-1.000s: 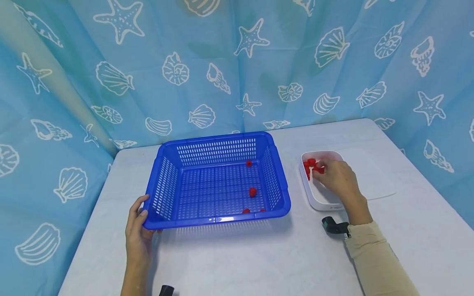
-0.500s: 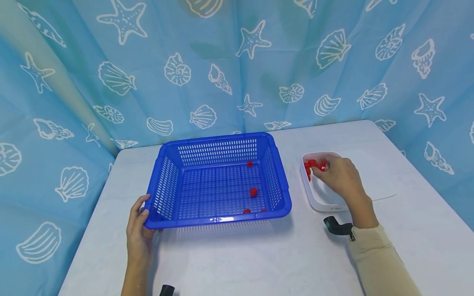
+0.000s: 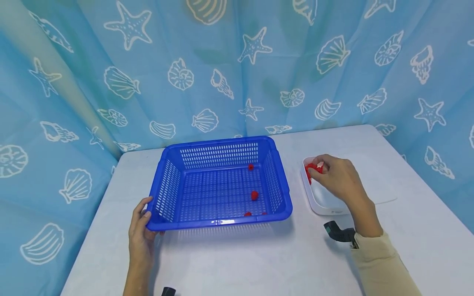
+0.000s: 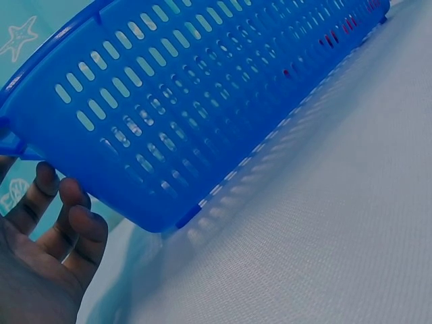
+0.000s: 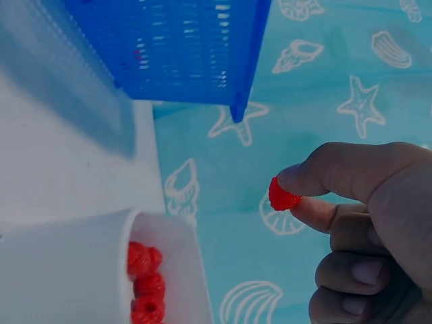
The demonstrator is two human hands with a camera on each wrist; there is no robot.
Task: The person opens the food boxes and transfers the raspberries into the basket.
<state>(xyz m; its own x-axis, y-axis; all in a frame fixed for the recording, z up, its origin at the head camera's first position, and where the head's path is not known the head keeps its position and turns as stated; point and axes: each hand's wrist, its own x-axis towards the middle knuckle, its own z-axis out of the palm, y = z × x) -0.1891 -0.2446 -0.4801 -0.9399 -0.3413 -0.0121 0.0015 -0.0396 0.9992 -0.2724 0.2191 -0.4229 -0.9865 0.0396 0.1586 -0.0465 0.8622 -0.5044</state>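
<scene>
The right hand (image 5: 385, 223) is closed down narrow, one red raspberry (image 5: 281, 194) pinched between thumb and forefinger, the other fingers curled in toward the palm. From where I stand it is over the white box (image 3: 314, 199), at the right of the table (image 3: 229, 263), and the view from that wrist shows the pinched berry apart from the pile of raspberries (image 5: 147, 293) lying along one wall inside. A beige sleeve (image 3: 381, 263) covers the forearm, and a small black camera (image 3: 338, 233) juts from the wrist. A pale flat sheet (image 3: 377, 183), maybe a lid, lies just beside the box. Across to the left, the blue basket (image 3: 220, 223) has its near left corner held by the left hand (image 3: 142, 242), with fingers both at the rim and below it. Four loose berries sit toward the basket's right side: one far back (image 3: 250, 167), one nearer the middle (image 3: 254, 195), and two close to the near wall, partly hidden by the rim. I'd judge the step in hand to be picking a single berry from the box. The next move seems to call for a light pinch, enough lift to clear both rims, and a steady basket.
</scene>
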